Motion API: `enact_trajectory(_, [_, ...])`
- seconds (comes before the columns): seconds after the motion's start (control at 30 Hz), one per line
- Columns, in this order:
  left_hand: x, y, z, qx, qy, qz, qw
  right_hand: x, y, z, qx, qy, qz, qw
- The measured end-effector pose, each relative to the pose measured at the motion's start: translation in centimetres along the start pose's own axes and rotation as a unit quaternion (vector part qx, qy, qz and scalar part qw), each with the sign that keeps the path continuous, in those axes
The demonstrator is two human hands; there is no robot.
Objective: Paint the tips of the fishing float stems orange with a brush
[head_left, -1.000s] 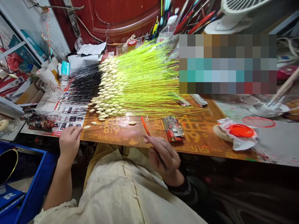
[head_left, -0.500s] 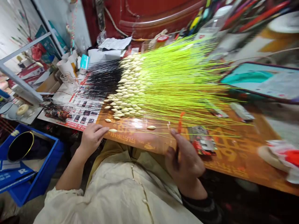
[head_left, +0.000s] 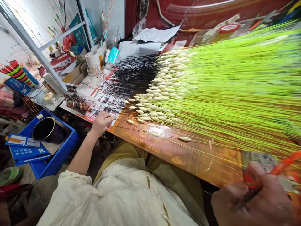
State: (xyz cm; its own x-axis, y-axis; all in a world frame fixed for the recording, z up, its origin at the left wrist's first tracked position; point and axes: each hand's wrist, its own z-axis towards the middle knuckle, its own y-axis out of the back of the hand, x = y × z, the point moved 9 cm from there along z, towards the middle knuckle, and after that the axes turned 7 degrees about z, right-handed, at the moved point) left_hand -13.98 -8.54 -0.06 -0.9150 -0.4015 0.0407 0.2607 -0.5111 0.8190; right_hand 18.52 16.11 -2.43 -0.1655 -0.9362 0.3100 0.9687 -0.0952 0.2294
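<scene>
Many fishing floats with pale oval bodies point(head_left: 164, 84), thin black stems point(head_left: 134, 73) and bright yellow-green tips point(head_left: 235, 88) lie in a dense row across the table. Two floats rest apart near the front edge: one pale body point(head_left: 154, 133) and another point(head_left: 184, 138). My left hand point(head_left: 101, 124) is at the table's edge, its fingers stretched toward the thin stems at the left. At the lower right, my right hand point(head_left: 256, 196), blurred, is closed around a slim dark stick with an orange end point(head_left: 287, 162); its exact kind is unclear.
A printed sheet point(head_left: 103, 103) lies under the stems, with a glass mug point(head_left: 94, 75) and papers point(head_left: 157, 34) behind. A blue crate point(head_left: 70, 141) holding a dark round container point(head_left: 43, 128) stands on the floor at left. At far left sits another person's arm point(head_left: 8, 103).
The view has swung left. My left hand has moved left, away from the float body that was at its fingertips. My right hand has moved right with the orange-ended stick.
</scene>
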Motion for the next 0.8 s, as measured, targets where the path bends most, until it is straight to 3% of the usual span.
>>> enact_trajectory(0.3, [0.4,0.2,-0.1,-0.036,0.002,0.009,0.999,0.3,-1.1,-0.9,0.02,0.017,0.018,0.999])
enact_trajectory(0.67, [0.9,-0.1,-0.2,-0.009,0.022,0.027,0.999,-0.4,-1.5,-1.5,0.021,0.023,0.033,0.999])
enact_trajectory(0.8, [1.6,1.2,-0.4,-0.015,0.019,0.022,0.999,-0.1,-1.6,-1.6,0.022,0.001,0.028,0.999])
